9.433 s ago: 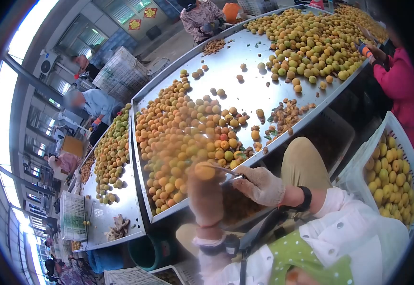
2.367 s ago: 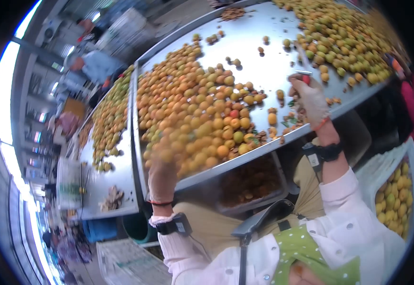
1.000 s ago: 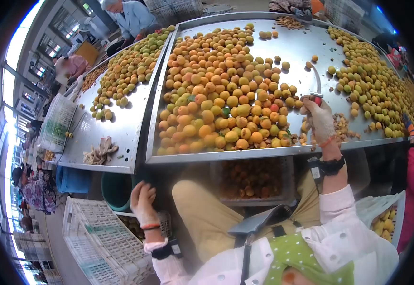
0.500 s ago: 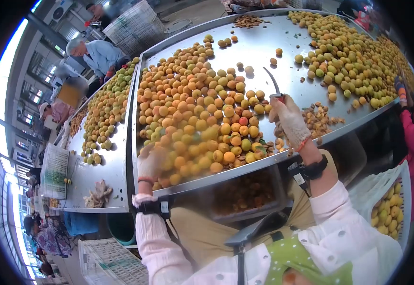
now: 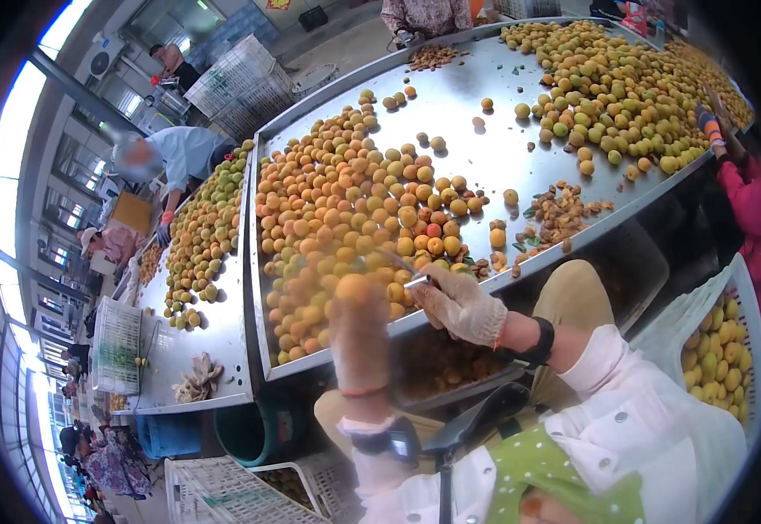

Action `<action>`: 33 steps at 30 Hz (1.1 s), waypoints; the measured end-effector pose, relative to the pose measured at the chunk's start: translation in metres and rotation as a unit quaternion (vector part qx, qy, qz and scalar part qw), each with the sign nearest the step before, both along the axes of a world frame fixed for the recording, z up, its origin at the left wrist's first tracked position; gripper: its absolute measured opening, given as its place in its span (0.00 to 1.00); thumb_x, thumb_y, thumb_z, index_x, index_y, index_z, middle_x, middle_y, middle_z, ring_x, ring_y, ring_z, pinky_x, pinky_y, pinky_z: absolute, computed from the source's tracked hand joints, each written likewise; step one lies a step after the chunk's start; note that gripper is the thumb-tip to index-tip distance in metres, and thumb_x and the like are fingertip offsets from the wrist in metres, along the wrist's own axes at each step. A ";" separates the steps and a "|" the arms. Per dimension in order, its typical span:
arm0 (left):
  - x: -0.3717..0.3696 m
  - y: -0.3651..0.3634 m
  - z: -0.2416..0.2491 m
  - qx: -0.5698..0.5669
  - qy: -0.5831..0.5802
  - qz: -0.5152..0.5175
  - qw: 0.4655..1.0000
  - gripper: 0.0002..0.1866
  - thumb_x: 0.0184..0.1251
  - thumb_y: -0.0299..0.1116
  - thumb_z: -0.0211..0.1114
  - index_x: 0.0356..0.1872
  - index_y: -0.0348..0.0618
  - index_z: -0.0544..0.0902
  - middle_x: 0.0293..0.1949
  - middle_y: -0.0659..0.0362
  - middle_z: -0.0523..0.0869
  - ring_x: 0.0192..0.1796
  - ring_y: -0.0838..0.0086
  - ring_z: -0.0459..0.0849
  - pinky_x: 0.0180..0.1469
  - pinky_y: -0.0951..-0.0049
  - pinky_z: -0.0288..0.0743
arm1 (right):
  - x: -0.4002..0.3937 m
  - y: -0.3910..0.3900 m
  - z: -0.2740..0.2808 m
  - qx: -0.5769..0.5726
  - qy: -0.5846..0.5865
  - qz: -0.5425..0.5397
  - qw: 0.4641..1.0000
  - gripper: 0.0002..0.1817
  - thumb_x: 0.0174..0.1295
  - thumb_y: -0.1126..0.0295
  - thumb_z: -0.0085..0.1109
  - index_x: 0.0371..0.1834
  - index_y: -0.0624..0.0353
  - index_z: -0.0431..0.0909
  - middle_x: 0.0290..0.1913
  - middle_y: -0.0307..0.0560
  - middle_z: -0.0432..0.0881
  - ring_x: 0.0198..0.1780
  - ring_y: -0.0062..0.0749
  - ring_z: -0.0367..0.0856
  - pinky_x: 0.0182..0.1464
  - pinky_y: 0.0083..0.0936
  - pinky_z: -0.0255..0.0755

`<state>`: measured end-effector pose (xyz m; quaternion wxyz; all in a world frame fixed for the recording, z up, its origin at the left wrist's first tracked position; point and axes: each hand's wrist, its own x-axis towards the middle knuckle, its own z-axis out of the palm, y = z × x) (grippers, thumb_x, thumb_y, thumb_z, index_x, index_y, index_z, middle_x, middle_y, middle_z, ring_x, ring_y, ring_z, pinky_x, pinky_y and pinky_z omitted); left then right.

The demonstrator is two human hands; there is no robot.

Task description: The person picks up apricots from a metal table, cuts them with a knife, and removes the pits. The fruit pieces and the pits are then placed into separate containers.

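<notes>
My left hand (image 5: 359, 341), gloved and smeared by motion, is closed around an orange apricot (image 5: 355, 289) that shows at its fingertips. It is over the near edge of the metal table (image 5: 477, 153). To its right, my gloved right hand (image 5: 463, 306) grips a small curved knife (image 5: 416, 281), the blade pointing left toward the apricot. Beyond both hands spreads a large heap of orange and yellow-green apricots (image 5: 337, 188). A pile of pits and split scraps (image 5: 564, 210) lies on the table to the right of the heap.
A second table with apricots (image 5: 197, 253) stands left, with a crumpled glove (image 5: 197, 377) on it. White crates (image 5: 117, 345) and a green bin (image 5: 258, 430) are at the left. A crate of yellow apricots (image 5: 714, 358) is at my right. Co-workers stand around the tables.
My left hand has come up and right from the heap with an apricot. My right hand has moved left and down with the knife, close to it. The view has shifted a little.
</notes>
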<state>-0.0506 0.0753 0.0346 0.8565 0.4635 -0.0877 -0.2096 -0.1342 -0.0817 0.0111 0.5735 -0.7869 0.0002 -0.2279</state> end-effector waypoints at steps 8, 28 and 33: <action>-0.019 0.007 -0.005 -0.139 -0.042 -0.053 0.988 0.22 0.77 0.35 0.48 0.67 0.36 0.67 0.58 0.49 0.79 0.58 0.62 0.81 0.63 0.66 0.74 | -0.021 0.014 0.027 0.173 0.101 0.051 0.978 0.12 0.70 0.65 0.55 0.48 0.61 0.73 0.35 0.51 0.78 0.32 0.37 0.81 0.32 0.31 0.73; -0.016 -0.006 0.003 0.064 -0.163 0.064 0.982 0.20 0.70 0.34 0.64 0.58 0.33 0.74 0.53 0.53 0.80 0.51 0.71 0.81 0.54 0.72 0.77 | -0.026 0.005 0.023 -0.076 0.043 0.024 0.996 0.15 0.71 0.56 0.53 0.40 0.57 0.73 0.28 0.56 0.78 0.32 0.55 0.80 0.32 0.41 0.71; -0.015 -0.004 -0.004 0.072 -0.169 0.067 0.981 0.18 0.71 0.35 0.64 0.55 0.34 0.77 0.49 0.55 0.82 0.49 0.72 0.82 0.53 0.72 0.78 | -0.023 0.002 0.020 -0.111 0.061 0.025 0.992 0.14 0.70 0.59 0.54 0.37 0.59 0.71 0.29 0.57 0.80 0.31 0.54 0.81 0.31 0.41 0.73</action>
